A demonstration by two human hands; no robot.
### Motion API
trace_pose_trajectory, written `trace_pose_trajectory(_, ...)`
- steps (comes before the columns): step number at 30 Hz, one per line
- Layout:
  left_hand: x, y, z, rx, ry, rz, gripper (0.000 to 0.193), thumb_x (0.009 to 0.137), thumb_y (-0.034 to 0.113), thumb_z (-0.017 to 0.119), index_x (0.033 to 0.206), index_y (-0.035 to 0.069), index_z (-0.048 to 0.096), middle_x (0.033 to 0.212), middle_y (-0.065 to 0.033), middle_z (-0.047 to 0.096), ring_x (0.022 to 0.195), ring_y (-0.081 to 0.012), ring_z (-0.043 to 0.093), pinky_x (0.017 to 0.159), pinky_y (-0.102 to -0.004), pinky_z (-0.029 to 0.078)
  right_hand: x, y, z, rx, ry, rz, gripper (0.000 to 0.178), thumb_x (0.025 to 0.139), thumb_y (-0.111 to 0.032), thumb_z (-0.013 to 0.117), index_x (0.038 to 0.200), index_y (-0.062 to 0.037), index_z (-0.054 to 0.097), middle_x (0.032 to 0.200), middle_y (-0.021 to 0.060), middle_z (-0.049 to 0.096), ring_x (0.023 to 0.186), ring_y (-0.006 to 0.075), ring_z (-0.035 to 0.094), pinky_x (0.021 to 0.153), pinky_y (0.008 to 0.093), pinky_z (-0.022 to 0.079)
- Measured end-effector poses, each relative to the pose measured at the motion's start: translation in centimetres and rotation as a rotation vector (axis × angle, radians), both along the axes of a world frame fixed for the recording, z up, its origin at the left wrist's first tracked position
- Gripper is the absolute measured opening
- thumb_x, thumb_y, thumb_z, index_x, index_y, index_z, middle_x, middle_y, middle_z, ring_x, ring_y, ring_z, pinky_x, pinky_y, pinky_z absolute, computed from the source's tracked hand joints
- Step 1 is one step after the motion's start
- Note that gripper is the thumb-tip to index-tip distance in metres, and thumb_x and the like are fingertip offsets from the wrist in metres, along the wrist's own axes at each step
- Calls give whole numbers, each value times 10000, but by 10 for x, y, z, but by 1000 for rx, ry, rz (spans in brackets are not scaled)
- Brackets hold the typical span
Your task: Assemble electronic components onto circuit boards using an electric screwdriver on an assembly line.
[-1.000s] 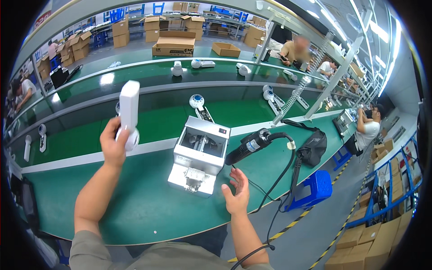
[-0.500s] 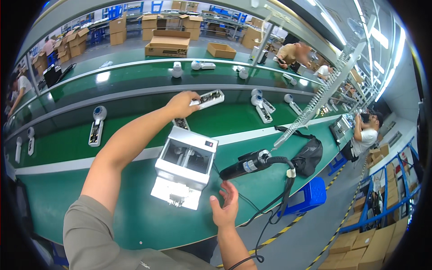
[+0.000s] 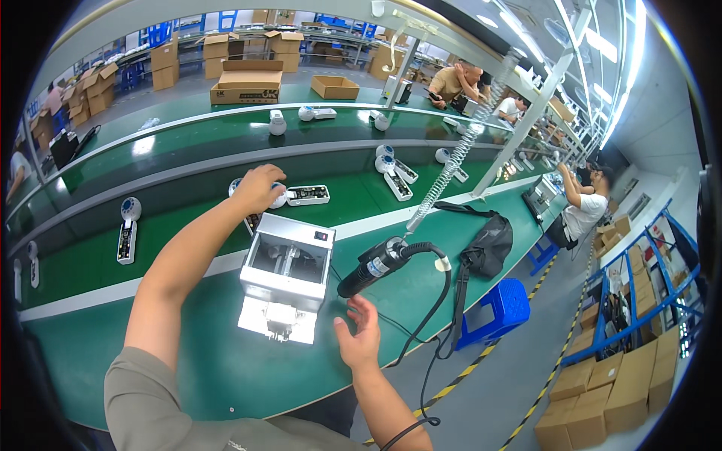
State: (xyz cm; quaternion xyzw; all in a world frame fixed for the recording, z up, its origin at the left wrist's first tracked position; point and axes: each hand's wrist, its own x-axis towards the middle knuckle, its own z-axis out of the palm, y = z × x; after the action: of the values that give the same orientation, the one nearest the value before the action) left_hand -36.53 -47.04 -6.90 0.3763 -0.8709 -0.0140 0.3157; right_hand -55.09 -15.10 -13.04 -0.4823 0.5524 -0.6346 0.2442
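Over the green belt, my left hand (image 3: 258, 189) is closed on the round head of a white security camera; its long open-backed body (image 3: 309, 195) points right, circuitry showing. Partly hidden under that hand and forearm is another such camera (image 3: 252, 222). My right hand (image 3: 359, 334) is held palm up with fingers apart, just below the tip of a black electric screwdriver (image 3: 372, 268). The screwdriver hangs from a coiled spring (image 3: 451, 161). Between my arms stands a silver screw feeder (image 3: 286, 263) with a brightly lit front.
More white cameras lie along the belt, one (image 3: 128, 229) at left and a cluster (image 3: 395, 174) at right. A black bag (image 3: 489, 244) rests on the green bench (image 3: 203, 368). A blue stool (image 3: 500, 308) stands beside it. Cartons (image 3: 252, 81) and co-workers (image 3: 590, 199) are beyond.
My left hand has brought the camera down and nearer, turning its body more level. My right hand stays open below the screwdriver. The whole view has shifted slightly.
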Motion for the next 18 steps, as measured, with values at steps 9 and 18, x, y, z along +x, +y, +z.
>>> trace_pose_trajectory(9, 108, 138, -9, 333, 422, 123, 290, 826, 114, 631, 1098, 14, 616, 1025, -101, 638, 874, -245, 606, 786, -319, 480, -6, 1, -6, -18, -83, -13, 501, 771, -23, 625, 1247, -2, 470, 1173, 152, 556, 1044, 241, 556, 906, 336, 450)
trace_pose_trajectory(18, 179, 223, -52, 100, 294, 358, 349, 804, 149, 663, 1105, -19, 613, 1125, -129, 631, 993, -305, 611, 887, -351, 475, -7, -9, -12, -17, 14, -12, 514, 776, -73, 645, 1248, 8, 461, 1133, 167, 579, 984, 252, 580, 871, 329, 465)
